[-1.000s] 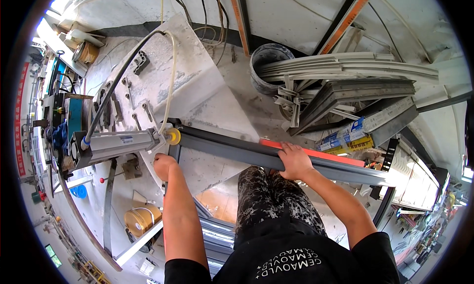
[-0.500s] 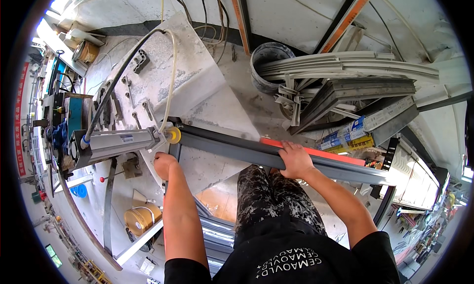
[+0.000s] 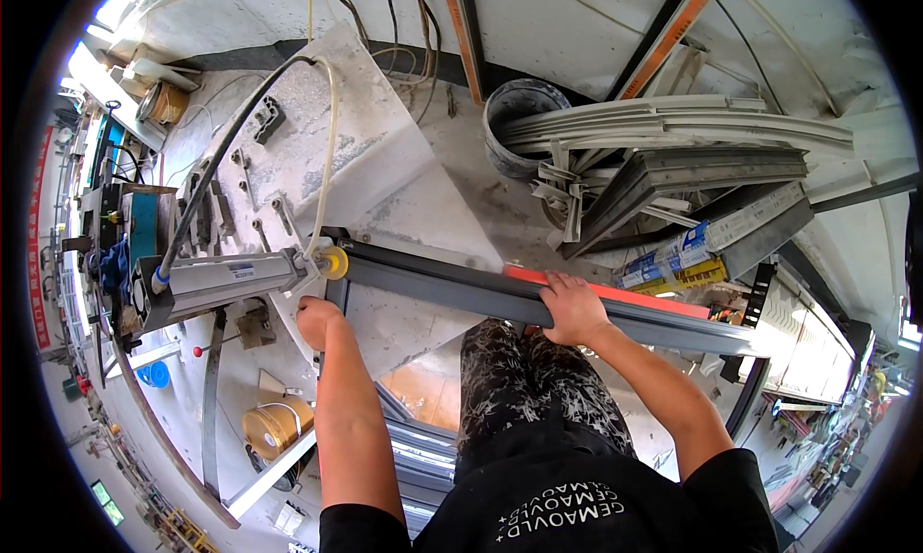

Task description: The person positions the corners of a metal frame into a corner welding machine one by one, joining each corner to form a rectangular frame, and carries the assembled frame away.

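A long dark grey metal profile [image 3: 452, 289] runs from a machine's clamp on the left across to the right. My right hand [image 3: 574, 310] is wrapped over its middle, fingers on top. My left hand [image 3: 318, 323] is closed beside a second, shorter grey profile [image 3: 336, 291] that meets the long one at the clamp; what its fingers hold is hidden. Just above the left hand, a yellow round pad [image 3: 333, 263] on the rod end of a silver pneumatic cylinder [image 3: 231, 282] sits against the corner. A pale, dusty metal table [image 3: 413, 212] lies under the corner.
An orange-red bar [image 3: 615, 293] lies behind the long profile. Farther right stand a grey bucket [image 3: 529, 101], white strips [image 3: 673, 125] and stacked dark profiles [image 3: 702, 173]. A black hose [image 3: 216, 154] arches over the table. A tan bucket [image 3: 276, 428] is at lower left.
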Demonstrator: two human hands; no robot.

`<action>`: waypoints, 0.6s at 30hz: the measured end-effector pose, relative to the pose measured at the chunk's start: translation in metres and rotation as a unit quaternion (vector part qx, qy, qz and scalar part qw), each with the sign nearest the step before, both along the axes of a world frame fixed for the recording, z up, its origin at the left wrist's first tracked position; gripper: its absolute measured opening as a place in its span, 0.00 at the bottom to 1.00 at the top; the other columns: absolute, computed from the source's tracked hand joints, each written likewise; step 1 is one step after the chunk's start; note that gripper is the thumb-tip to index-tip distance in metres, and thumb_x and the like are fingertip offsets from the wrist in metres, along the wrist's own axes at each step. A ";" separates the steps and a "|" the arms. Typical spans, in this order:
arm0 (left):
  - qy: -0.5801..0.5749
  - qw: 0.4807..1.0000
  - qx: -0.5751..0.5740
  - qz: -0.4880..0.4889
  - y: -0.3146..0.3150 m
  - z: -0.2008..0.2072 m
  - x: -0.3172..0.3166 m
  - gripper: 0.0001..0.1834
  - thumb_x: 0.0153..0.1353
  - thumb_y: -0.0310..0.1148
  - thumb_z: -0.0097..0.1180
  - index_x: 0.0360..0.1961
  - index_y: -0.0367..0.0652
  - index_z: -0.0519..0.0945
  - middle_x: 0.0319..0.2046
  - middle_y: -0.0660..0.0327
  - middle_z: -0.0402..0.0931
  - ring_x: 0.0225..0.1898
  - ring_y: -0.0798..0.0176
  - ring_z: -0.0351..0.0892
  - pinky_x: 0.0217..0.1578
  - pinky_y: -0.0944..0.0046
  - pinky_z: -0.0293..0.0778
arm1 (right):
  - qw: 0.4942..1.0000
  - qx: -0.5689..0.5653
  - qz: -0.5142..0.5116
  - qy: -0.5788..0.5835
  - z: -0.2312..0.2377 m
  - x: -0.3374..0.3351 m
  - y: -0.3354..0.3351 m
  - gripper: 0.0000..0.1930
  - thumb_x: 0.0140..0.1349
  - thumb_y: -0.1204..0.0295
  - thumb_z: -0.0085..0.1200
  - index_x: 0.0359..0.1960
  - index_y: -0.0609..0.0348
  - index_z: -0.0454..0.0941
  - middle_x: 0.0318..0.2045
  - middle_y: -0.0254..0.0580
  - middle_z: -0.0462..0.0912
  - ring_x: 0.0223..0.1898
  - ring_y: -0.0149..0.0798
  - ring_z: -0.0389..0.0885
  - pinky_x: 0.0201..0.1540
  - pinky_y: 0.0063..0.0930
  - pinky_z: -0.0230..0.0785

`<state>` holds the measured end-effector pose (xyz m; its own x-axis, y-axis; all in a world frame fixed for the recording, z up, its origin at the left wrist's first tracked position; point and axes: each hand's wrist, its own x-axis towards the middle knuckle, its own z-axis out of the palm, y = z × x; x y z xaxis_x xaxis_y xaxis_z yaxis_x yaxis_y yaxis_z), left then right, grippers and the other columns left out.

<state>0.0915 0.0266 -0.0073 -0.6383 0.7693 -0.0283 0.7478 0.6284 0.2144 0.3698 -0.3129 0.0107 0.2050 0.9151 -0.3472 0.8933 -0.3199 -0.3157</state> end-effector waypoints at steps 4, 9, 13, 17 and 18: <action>-0.003 1.000 -0.001 -0.010 0.000 0.000 -0.002 0.30 0.66 0.48 0.35 0.36 0.38 0.87 0.40 0.45 0.85 0.42 0.37 0.83 0.46 0.42 0.77 | 1.000 -0.016 0.002 0.007 0.005 0.001 0.003 0.30 0.47 0.57 0.66 0.50 0.63 0.77 0.64 0.60 0.71 0.67 0.54 0.67 0.69 0.44 0.59; -0.011 1.000 -0.003 0.001 0.000 0.002 0.001 0.30 0.65 0.48 0.36 0.37 0.37 0.87 0.40 0.44 0.85 0.42 0.37 0.83 0.46 0.41 0.77 | 1.000 -0.019 0.001 0.006 0.005 0.000 0.002 0.29 0.49 0.57 0.65 0.50 0.64 0.77 0.64 0.61 0.70 0.68 0.54 0.67 0.69 0.44 0.59; -0.011 1.000 -0.010 -0.002 0.001 0.001 -0.001 0.30 0.65 0.48 0.36 0.37 0.37 0.87 0.40 0.44 0.85 0.42 0.37 0.83 0.46 0.41 0.77 | 1.000 -0.024 -0.003 0.008 0.004 -0.001 0.002 0.29 0.49 0.57 0.64 0.50 0.64 0.77 0.64 0.60 0.70 0.68 0.54 0.67 0.70 0.44 0.58; -0.013 1.000 -0.009 0.005 0.001 -0.001 -0.002 0.30 0.66 0.48 0.35 0.37 0.37 0.87 0.41 0.44 0.85 0.43 0.37 0.83 0.46 0.41 0.77 | 1.000 -0.025 0.001 0.003 0.002 -0.001 0.002 0.30 0.50 0.57 0.64 0.51 0.64 0.77 0.65 0.60 0.70 0.68 0.54 0.66 0.70 0.44 0.58; -0.013 1.000 -0.009 0.004 0.002 -0.003 -0.003 0.30 0.66 0.48 0.35 0.37 0.37 0.87 0.41 0.44 0.85 0.43 0.37 0.83 0.47 0.41 0.77 | 1.000 -0.027 0.001 0.002 0.002 -0.001 0.001 0.30 0.50 0.56 0.65 0.52 0.63 0.76 0.65 0.60 0.70 0.68 0.54 0.66 0.70 0.44 0.58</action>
<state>0.0883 0.0284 -0.0100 -0.6427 0.7638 -0.0596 0.7375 0.6379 0.2220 0.3692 -0.3115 0.0128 0.2015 0.8956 -0.3966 0.8925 -0.3347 -0.3024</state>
